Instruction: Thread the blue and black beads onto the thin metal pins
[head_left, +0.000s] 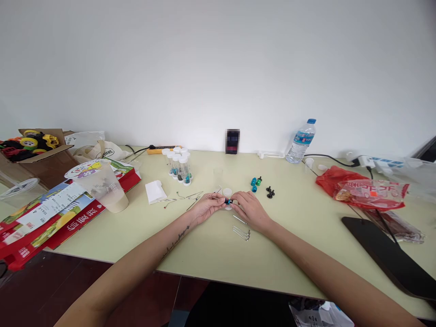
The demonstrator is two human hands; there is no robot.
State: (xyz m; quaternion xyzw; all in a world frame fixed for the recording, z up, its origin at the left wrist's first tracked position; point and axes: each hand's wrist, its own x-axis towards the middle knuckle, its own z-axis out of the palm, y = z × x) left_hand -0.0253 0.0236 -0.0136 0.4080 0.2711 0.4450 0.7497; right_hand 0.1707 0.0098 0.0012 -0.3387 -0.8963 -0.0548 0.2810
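Note:
My left hand [207,209] and my right hand [251,210] meet over the middle of the table. Between their fingertips sits a small blue-and-black piece [229,201], which both hands pinch. A thin metal rod [214,197] lies along the fingers of my left hand. Just behind and below the piece are small white round caps [227,192], partly hidden by the fingers. Several metal pins [241,233] lie near my right hand. Beyond it are blue and green small parts [254,182] and black ones [270,192]. Thin metal rods with coloured ends [184,196] lie left of my left hand.
White-capped clear tubes [184,169] stand at the back left, near a white paper packet [156,191]. A drink cup [111,193] stands on the left by a red box [129,180]. A water bottle [301,141], red bag [332,180] and black slab [384,256] are right.

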